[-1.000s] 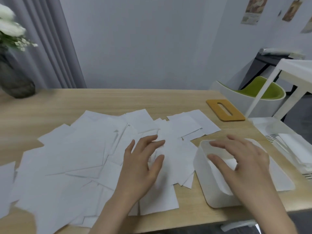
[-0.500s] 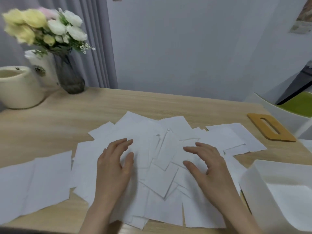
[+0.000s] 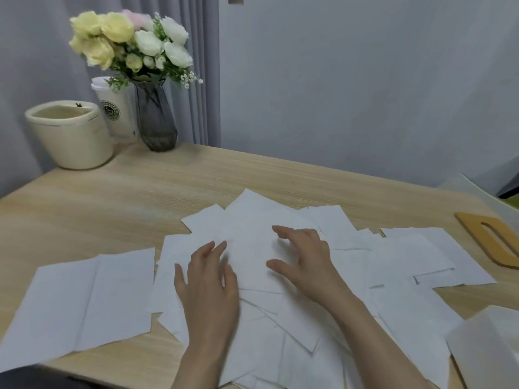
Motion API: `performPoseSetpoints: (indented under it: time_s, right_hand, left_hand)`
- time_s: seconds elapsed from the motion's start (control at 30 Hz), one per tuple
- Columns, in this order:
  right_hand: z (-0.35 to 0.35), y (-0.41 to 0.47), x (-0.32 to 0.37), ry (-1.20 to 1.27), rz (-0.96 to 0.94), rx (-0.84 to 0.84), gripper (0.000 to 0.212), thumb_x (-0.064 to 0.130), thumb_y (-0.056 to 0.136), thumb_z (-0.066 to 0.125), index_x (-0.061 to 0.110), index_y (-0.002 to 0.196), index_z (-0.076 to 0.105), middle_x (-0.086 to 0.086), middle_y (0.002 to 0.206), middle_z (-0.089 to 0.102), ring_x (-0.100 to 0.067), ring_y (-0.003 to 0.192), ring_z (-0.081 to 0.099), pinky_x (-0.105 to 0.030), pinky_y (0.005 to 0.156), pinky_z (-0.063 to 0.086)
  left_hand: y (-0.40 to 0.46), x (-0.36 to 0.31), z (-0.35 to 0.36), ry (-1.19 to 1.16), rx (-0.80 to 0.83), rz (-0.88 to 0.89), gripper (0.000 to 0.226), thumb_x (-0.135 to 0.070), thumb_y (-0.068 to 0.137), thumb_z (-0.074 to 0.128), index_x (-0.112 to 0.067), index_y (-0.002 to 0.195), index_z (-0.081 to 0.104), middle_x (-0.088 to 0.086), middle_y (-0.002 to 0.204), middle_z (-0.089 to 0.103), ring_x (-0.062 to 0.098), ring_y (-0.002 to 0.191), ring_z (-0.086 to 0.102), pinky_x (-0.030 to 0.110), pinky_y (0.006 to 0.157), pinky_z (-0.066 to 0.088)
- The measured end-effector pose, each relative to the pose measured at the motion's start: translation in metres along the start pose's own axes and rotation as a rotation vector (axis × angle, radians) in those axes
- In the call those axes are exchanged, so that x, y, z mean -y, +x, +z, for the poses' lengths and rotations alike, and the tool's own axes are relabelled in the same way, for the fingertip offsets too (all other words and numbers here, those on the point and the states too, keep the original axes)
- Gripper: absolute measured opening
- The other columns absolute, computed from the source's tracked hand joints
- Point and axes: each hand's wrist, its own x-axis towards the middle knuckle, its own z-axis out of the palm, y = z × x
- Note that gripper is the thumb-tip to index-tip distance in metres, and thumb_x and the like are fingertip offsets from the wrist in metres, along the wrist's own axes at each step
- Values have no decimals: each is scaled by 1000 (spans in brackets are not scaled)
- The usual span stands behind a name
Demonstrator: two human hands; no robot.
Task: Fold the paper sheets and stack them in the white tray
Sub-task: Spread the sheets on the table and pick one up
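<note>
At the far left of the wooden surface (image 3: 118, 197) a creased sheet (image 3: 84, 301) lies apart from the main heap of paper sheets (image 3: 393, 265). The left hand (image 3: 209, 284) is held over the heap's left part, fingers straight and loosely spread, nothing gripped. Between the hands lies the topmost sheet (image 3: 252, 242), its long axis running away from the person and tilted slightly left. The right hand (image 3: 304, 258) is spread over this sheet's right edge, fingers extended, nothing pinched; contact cannot be confirmed. The white tray (image 3: 483, 352) is seen at the near right corner, nearer the right hand.
</note>
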Motion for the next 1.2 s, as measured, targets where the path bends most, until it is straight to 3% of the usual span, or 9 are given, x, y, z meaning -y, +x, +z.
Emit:
performPoseSetpoints:
  time_s: [0.23,0.43,0.57,0.7,0.8,0.9,1.07,1.2]
  right_hand:
    - [13,22,3,-117,99,67,62,43,78,71,33,134,45,13,107,51,-9,110,36,-26,90,22]
    - [15,30,13,20,239,125,34,41,72,76,29,100,61,11,77,53,-12,91,49,-25,75,34]
    - [12,29,17,-38,255,172,25,36,67,78,21,77,60,9,78,53,-14,84,50,-24,62,34]
    - [9,22,21,-43,266,229,25,31,67,76,20,73,55,8,79,56,-10,71,51,-24,61,36]
    - [5,17,22,20,287,280,20,26,72,73,22,75,54,11,71,54,-8,64,49,-25,61,37]
    - [-1,9,18,118,322,214,15,24,77,71,22,76,56,11,63,49,-5,57,46,-24,57,33]
    - [-10,-16,8,390,427,-72,9,19,85,66,17,80,59,9,55,54,-5,47,42,-25,56,32]
    - [-3,-35,9,659,519,-193,6,15,91,61,13,87,58,7,46,47,-9,41,36,-24,49,30]
  left_hand:
    - [-1,4,6,28,-56,74,42,-17,85,43,-20,122,63,-1,126,57,3,121,41,53,116,16]
    - [-1,6,7,31,-64,75,45,-26,85,34,-20,118,65,-2,121,59,3,117,44,56,115,22]
    - [-1,5,7,37,-61,71,42,-22,85,39,-20,117,66,-3,120,59,3,115,45,56,114,23]
    - [-1,4,9,48,-69,72,39,-14,82,48,-20,116,66,-2,119,60,3,115,44,58,113,25]
    - [-1,4,7,52,-70,77,41,-18,83,41,-20,117,65,-2,120,60,5,116,44,57,113,26]
    - [-2,3,6,34,-63,62,47,-26,84,35,-19,121,63,-2,123,58,5,119,43,54,115,24]
    - [-3,-1,2,-29,-6,59,49,-36,89,36,-20,131,55,-7,127,55,5,124,41,47,117,21]
    - [-4,-12,-6,-252,87,1,47,-42,92,43,-30,138,47,-22,130,48,-6,123,44,25,105,37]
